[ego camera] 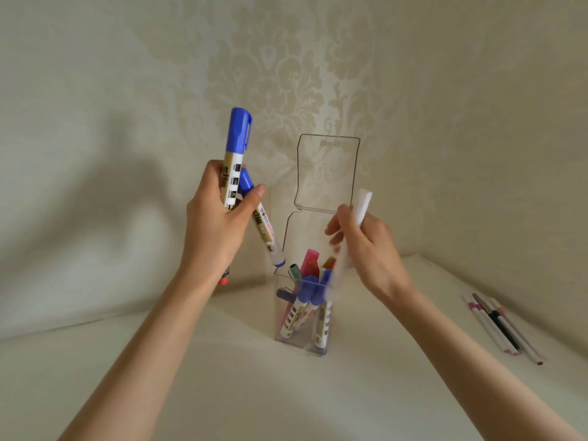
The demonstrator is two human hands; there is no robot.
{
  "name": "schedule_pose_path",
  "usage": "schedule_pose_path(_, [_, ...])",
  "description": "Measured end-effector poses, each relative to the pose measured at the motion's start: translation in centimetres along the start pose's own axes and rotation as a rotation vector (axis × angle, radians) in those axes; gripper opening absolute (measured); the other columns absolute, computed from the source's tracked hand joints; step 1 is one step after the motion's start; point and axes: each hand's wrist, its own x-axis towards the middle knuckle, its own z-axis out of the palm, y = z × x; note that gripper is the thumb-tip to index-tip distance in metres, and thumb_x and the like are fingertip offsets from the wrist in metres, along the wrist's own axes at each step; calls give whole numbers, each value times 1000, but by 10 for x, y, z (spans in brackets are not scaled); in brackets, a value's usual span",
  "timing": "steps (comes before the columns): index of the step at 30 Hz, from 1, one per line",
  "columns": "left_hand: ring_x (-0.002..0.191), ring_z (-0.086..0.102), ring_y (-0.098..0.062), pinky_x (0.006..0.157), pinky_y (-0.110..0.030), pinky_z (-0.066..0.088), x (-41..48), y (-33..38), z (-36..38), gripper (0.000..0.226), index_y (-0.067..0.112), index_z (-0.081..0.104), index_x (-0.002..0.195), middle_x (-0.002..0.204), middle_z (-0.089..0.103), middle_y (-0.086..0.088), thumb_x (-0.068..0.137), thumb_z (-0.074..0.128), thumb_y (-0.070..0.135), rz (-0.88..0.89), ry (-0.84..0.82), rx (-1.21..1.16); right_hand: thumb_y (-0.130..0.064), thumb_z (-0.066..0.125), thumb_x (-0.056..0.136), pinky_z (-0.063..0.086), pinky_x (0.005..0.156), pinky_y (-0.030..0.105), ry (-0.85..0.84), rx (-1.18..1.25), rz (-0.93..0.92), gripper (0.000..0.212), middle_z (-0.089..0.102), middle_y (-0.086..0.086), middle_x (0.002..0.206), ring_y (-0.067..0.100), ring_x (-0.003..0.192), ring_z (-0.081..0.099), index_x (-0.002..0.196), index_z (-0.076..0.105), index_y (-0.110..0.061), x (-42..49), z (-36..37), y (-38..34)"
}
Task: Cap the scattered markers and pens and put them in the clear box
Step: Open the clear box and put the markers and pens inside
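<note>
Fingers (211, 173) of the left hand (219, 224) are wrapped round a bundle of markers, thumb pressed across the front to keep them from sliding. One white-barrelled marker with a blue cap (238, 135) stands upright above the fist. A second blue-capped white marker (265, 237) slants down towards the box. The red end of a third marker (224, 280) shows below the wrist. Holding the bundle close beside the box probably serves as a ready stock, so each piece needs only a short transfer.

The fingers (337, 226) of the right hand (366, 246) pinch a slim white pen (363, 202), motion-blurred. Its lower end points into the mouth of the tall clear plastic box (278, 326), which suggests an insertion in progress.

The box stands upright on the white bench (286, 393) near the patterned wall (318, 74). Its hinged transparent lid (327, 173) is tipped back, leaving the opening free. Inside, several capped markers (305, 297), blue, pink and teal among them, lean on end against the walls.

A small row of thin pens (502, 326) lies on the bench well apart to the right. By this evidence the task is well advanced but unfinished.
</note>
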Motion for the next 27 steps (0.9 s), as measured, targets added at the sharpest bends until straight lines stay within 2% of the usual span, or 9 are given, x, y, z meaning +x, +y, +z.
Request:
schedule_pose_path(4, [77,60,-29,78,-51,53,-7,-13,-3,17,23,52,91,69,53,9,82,66,24,-61,-11,-27,-42,36,96,32,52,35,31,12,-70,55,36,6,55,15,50,32,67,40,5,11,13,-16])
schedule_pose_path(10, [78,60,-28,80,-53,52,-14,-32,-12,16,28,52,89,67,53,14,82,66,24,-117,-21,-34,-37,56,88,45,54,32,-62,-288,-48,27,58,1,61,16,55,56,90,43,-14,21,36,-4])
schedule_pose_path(15, [78,59,-31,80,-52,51,-18,-35,-9,16,25,52,90,70,52,8,83,65,22,-127,-34,-46,-22,70,79,50,70,36,-253,-376,55,29,63,7,84,23,75,61,98,52,-8,26,34,0])
schedule_pose_path(17, [77,58,-32,79,-52,51,-19,-36,-8,15,24,52,90,71,53,6,83,65,21,-131,-48,-42,-18,71,78,51,70,39,-261,-413,72,42,64,10,83,27,76,62,110,44,-10,25,39,1])
schedule_pose_path(19, [74,58,-32,78,-51,51,-21,-38,-8,16,24,52,90,71,52,7,83,65,21,-142,-65,-38,-18,69,81,51,67,40,-260,-542,17,50,63,11,78,30,73,61,115,33,-13,23,45,3])
schedule_pose_path(21, [75,58,-31,79,-51,51,-23,-40,-8,16,26,52,91,71,53,9,83,65,21,-161,-81,-32,-24,62,88,50,67,39,-314,-675,-43,35,63,11,82,31,75,61,110,38,-11,23,49,4])
schedule_pose_path(23, [78,60,-31,80,-51,52,-24,-43,-10,16,26,53,91,72,53,9,82,65,21,-174,-88,-33,-33,47,95,45,67,37,-413,-749,-49,24,57,9,84,28,78,56,90,49,-10,24,49,5])
schedule_pose_path(25, [79,61,-31,79,-52,52,-25,-47,-13,17,27,53,91,72,54,9,82,66,21,-177,-86,-36,-36,34,99,37,71,33,-548,-799,-62,40,49,6,87,24,82,46,68,50,-15,26,47,8])
schedule_pose_path(27, [80,61,-33,79,-53,52,-26,-51,-17,16,28,53,90,72,54,9,82,66,21,-180,-84,-39,-31,36,98,35,78,30,-624,-763,-106,35,50,5,100,22,94,42,82,63,-16,28,42,8])
